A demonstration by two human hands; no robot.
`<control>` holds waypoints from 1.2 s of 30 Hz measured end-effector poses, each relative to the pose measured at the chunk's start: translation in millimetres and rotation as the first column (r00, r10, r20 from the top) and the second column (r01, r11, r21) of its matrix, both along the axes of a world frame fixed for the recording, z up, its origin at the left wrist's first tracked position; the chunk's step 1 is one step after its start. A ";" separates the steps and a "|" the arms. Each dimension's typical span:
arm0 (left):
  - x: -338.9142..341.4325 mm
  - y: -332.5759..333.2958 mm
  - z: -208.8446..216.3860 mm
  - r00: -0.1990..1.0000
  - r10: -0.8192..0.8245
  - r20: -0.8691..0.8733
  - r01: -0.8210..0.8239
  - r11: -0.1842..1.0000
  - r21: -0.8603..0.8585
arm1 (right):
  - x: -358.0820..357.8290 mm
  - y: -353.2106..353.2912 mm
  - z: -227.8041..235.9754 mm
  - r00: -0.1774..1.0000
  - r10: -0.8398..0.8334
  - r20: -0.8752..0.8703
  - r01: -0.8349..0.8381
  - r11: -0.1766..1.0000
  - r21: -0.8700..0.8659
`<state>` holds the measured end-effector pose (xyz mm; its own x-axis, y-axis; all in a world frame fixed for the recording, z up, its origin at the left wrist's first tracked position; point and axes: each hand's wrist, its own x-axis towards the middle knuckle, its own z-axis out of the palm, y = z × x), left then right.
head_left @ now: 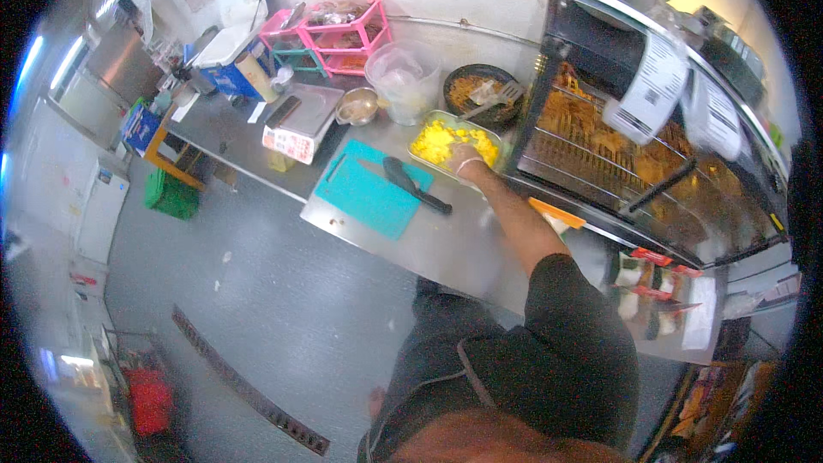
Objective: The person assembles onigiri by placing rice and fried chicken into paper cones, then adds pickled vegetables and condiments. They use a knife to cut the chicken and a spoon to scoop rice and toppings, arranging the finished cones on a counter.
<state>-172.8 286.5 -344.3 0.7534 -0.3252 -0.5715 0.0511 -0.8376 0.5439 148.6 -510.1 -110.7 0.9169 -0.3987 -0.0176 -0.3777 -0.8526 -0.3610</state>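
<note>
Right hand (464,157) in yellow food (435,139), we cannot tell its grip | left hand unseen | tray (429,164) beside turquoise board (360,191), we judge, for easy reach

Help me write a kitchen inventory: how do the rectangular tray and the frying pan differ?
Shape: the rectangular tray is straight-sided; the frying pan is round and black.
Contents: the tray holds bright yellow food; the pan holds brown food.
Use: the right hand reaches into the tray; a slotted spatula lies in the pan.
Shared: both are uncovered and hold food.
</note>
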 end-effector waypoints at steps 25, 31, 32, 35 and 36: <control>393.6 -28.7 165.3 0.989 -0.054 -0.135 0.069 0.992 0.109 | 103.5 4.5 -79.2 0.920 -0.357 -0.164 0.373 0.924 0.080; 455.7 -78.8 187.2 0.994 -0.024 -0.109 0.028 0.999 0.036 | 111.7 -20.6 -51.2 0.852 -0.488 -0.191 0.511 0.854 0.100; 457.8 -81.7 185.0 0.992 -0.032 -0.119 0.038 0.998 0.042 | 112.7 -22.1 -46.6 0.833 -0.540 -0.124 0.554 0.814 0.177; 460.5 -75.1 169.5 0.982 -0.108 -0.157 0.117 0.992 0.049 | 117.1 -14.4 -44.8 0.900 -0.390 -0.196 0.402 0.915 0.028; 460.8 -69.8 161.3 0.975 -0.144 -0.169 0.153 0.987 0.046 | 118.4 -7.2 -49.0 0.910 -0.380 -0.164 0.390 0.920 0.033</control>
<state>288.0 216.7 -183.0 0.5930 -0.3886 -0.7052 0.0087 -0.8727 0.4882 267.0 -517.4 -159.8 0.6769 -0.7134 -0.1813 -0.7263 -0.6071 -0.3224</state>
